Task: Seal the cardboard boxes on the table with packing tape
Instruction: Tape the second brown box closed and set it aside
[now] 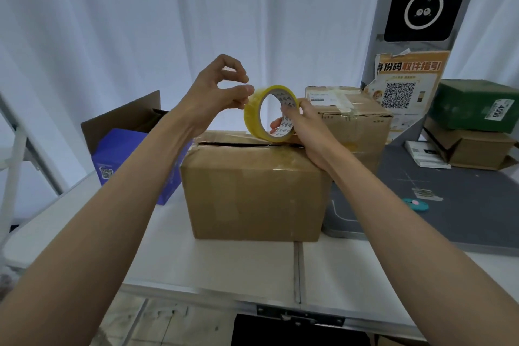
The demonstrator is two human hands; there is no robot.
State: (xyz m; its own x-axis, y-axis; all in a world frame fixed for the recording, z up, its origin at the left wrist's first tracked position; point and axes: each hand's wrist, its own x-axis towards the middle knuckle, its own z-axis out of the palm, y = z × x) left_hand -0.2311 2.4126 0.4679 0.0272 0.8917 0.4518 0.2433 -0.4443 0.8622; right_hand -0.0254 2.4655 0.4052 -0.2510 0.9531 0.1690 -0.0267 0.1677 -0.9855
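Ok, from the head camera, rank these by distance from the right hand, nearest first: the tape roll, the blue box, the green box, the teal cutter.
1. Tape roll, held in the right hand.
2. Teal cutter, on the grey mat to the right.
3. Green box, far right, and blue box, far left: too close to call.

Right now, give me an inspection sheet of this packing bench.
Surface: white folding table, with a dark grey mat on its right side.
Job's things: brown box in front, top seam gapping; yellowish tape roll held upright above that seam; a second, already taped box behind it.
Clutter: open blue carton at left; green box stacked on a cardboard box at right; small teal tool on the mat.
Grips: right hand holds the roll through its core; left hand pinches at the roll's outer edge.
Cables: nothing seen.
Surroundings: white curtain behind; QR-code poster at right.
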